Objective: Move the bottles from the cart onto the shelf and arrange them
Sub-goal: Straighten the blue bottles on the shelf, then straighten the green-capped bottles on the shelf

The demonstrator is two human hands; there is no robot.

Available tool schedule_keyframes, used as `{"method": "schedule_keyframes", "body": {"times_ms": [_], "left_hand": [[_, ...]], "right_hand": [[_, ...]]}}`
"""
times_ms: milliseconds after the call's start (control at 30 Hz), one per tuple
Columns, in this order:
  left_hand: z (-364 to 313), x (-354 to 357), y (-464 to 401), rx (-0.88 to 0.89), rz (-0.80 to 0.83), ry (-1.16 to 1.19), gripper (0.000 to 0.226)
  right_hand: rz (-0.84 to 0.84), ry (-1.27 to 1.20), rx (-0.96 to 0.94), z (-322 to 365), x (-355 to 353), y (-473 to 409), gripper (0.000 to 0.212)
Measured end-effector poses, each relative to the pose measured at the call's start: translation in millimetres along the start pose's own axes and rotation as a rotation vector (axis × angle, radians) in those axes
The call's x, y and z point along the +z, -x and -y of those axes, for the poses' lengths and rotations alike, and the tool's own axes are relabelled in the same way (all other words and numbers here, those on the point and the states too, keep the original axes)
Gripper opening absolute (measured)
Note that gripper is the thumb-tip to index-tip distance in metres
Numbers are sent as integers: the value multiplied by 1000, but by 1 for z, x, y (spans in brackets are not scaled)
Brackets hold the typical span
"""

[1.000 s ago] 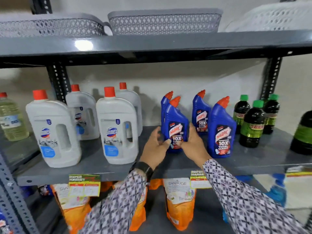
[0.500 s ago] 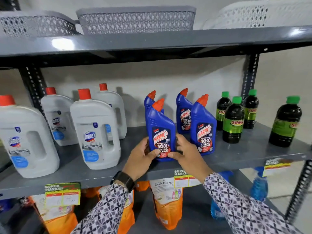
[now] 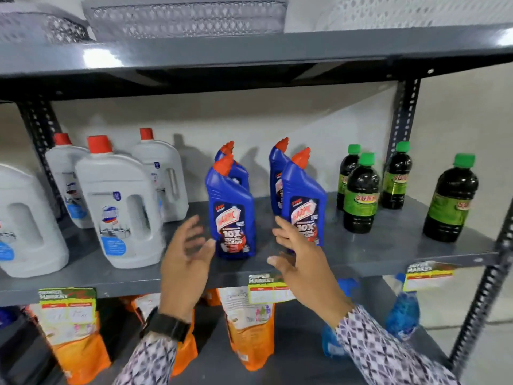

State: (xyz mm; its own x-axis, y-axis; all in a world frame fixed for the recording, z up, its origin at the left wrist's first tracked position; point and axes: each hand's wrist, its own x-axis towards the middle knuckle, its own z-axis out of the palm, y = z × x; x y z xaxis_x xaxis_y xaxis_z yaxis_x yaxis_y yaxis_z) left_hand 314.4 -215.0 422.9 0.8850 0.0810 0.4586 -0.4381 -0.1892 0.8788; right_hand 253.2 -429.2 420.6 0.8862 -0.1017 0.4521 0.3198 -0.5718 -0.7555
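Observation:
Several blue Harpic bottles with orange caps stand upright on the grey middle shelf (image 3: 388,245). The front-left blue bottle (image 3: 231,209) stands free near the shelf's front edge, with another blue bottle (image 3: 304,201) to its right. My left hand (image 3: 186,262) is open just left of the front-left bottle, apart from it. My right hand (image 3: 302,259) is open in front of the right blue bottle, fingers spread, holding nothing. White Domex bottles (image 3: 122,207) with red caps stand at the left. Dark bottles with green caps (image 3: 361,195) stand at the right. The cart is out of view.
Perforated grey and white baskets (image 3: 188,18) sit on the top shelf. Orange refill pouches (image 3: 249,329) and blue spray bottles (image 3: 402,312) fill the shelf below. Price tags (image 3: 266,287) hang on the shelf's front edge. A slotted metal upright (image 3: 483,287) stands at the right.
Both hands have let go of the front-left blue bottle and drawn back toward me with fingers spread. The bottle stays upright on the shelf. The view has moved closer.

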Motion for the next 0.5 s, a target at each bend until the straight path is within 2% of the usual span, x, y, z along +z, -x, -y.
{"method": "schedule_keyframes", "body": {"times_ms": [33,100,167,267,333,367,433,500], "left_hand": [[-4,7,12,36,-99,-7,47],[-18,28,33,64,-127,31,34],[-40,69,53,57,13,64,28],[-69,149,73,71,326,92,34],[-86,205,76,103,483,44,44],[-91,231,71,106,497,14,49],[-95,272,51,38,460,-23,59],[-94,293,28,-70,404,-51,68]], "right_hand": [[-58,-10,-17,-6,-19,9,70],[-216,-43,-50,-23,-57,18,55],[-369,-57,-42,-46,-101,18,45],[-447,-37,27,-86,-156,-2,54],[-359,-55,111,-104,-185,-22,67],[-279,-72,150,-112,-196,-34,76],[-96,-105,184,-124,-207,-56,88],[17,-78,169,-136,-206,-75,91]]}}
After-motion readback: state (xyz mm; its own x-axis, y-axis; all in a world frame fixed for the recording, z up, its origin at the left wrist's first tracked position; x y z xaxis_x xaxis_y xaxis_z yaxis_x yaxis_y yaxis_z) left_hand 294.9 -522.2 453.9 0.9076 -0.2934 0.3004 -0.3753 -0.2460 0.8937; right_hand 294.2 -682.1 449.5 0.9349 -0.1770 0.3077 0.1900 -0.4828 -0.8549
